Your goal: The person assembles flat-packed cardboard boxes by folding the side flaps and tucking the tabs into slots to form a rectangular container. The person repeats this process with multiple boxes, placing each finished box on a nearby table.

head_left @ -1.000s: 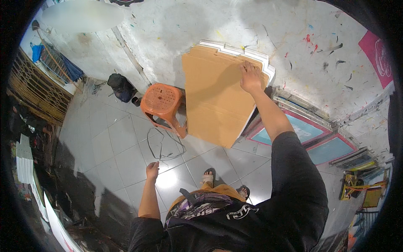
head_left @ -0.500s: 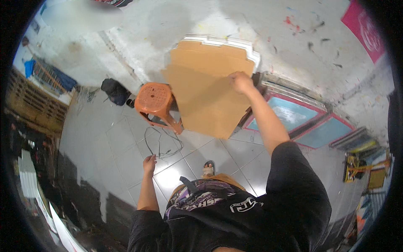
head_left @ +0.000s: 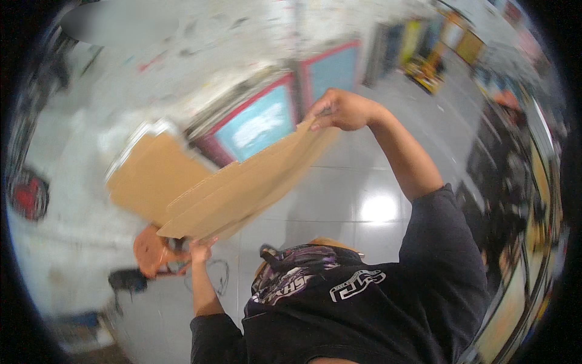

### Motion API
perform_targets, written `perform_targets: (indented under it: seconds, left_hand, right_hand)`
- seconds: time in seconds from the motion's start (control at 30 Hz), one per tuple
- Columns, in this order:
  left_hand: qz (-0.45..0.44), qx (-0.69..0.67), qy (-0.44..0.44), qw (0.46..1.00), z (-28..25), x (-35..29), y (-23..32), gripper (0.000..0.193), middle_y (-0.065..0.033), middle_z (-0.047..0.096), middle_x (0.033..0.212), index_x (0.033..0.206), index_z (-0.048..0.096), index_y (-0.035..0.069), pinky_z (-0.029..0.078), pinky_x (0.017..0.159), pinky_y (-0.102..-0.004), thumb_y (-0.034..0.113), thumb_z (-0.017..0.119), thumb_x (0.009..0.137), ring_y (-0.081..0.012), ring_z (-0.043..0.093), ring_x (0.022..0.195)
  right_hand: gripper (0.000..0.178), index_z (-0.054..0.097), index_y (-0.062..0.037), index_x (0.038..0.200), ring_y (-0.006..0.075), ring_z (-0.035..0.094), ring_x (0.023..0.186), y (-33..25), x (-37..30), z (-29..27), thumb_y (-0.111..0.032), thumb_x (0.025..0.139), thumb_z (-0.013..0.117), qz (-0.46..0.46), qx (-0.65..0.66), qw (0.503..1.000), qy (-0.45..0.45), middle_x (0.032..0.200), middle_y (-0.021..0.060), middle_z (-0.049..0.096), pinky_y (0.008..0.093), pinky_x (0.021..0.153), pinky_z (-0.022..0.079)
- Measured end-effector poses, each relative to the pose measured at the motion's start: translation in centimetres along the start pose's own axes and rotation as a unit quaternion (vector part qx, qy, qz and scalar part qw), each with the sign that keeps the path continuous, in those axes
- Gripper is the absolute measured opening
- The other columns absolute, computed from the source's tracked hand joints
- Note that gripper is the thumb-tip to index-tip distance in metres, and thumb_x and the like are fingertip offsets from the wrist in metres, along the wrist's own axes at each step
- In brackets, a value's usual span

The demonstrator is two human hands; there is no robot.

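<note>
A brown cardboard sheet (head_left: 254,182) with notched edges is held up in front of me, tilted and slightly bowed. My right hand (head_left: 342,109) is closed on its upper right end, the fingers curled round the edge. At its lower left my left hand (head_left: 201,249) pinches the bottom edge. Behind the sheet, to the left, a stack of similar flat cardboard (head_left: 151,176) with white layers leans against the wall. The held sheet covers part of that stack.
An orange plastic stool (head_left: 151,250) stands by the stack, with a black bag (head_left: 127,280) and a thin cable (head_left: 223,276) on the tiled floor nearby. Red-edged frames with blue panels (head_left: 257,121) lean along the wall. Dark clutter (head_left: 491,164) lines the right side.
The view has swung to the right. A cardboard sheet has been lifted off the stack by my right hand, and my left hand has risen to take hold of its lower edge.
</note>
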State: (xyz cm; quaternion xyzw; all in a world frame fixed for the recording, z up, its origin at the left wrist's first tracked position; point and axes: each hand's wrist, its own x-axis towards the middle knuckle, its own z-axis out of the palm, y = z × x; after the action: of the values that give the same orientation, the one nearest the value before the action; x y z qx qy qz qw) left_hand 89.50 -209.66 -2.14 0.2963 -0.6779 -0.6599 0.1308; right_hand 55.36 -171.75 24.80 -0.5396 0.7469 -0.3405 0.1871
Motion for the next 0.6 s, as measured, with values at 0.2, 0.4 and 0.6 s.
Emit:
perform_targets:
  seconds: [0.2, 0.4, 0.6]
  left_hand:
    - [0.078, 0.133, -0.108, 0.982, 23.8, 5.1, 4.2, 0.022, -0.0077, 0.066, 0.093, 0.097, 0.062, -0.005, 0.048, 0.076, -0.0284, -0.004, 0.067, 0.075, -0.0146, 0.06, 0.082]
    - [0.159, -0.015, -0.259, 0.953, 49.3, 7.1, 7.2, 0.018, -0.0074, 0.066, 0.092, 0.097, 0.062, -0.004, 0.047, 0.075, -0.0266, -0.001, 0.066, 0.079, -0.012, 0.059, 0.082]
    - [0.101, -0.056, -0.381, 0.917, 72.3, 11.3, 13.7, 0.025, -0.0086, 0.065, 0.096, 0.105, 0.06, -0.003, 0.048, 0.074, -0.0276, 0.001, 0.064, 0.081, -0.0147, 0.061, 0.081]
  right_hand:
    - [0.028, 0.063, -0.0092, 0.105, 0.026, 0.057, 0.1, 4.2, -24.3, -8.1, -0.017, 0.078, 0.067, 0.184, -0.135, 0.925, 0.303, 0.105, 0.0122, 0.061, 0.0355, 0.086, 0.045]
    - [0.051, 0.051, -0.0104, 0.119, 0.0357, 0.048, 0.111, 13.0, -45.3, -10.3, -0.023, 0.073, 0.071, 0.374, -0.315, 0.57, 0.66, 0.118, 0.0177, 0.047, 0.0413, 0.092, 0.042]
    - [0.078, 0.036, -0.0146, 0.136, 0.0373, 0.04, 0.121, 22.8, -58.2, -5.3, -0.038, 0.071, 0.072, 0.757, -0.111, 0.498, 0.409, 0.131, 0.0216, 0.038, 0.0429, 0.099, 0.038]
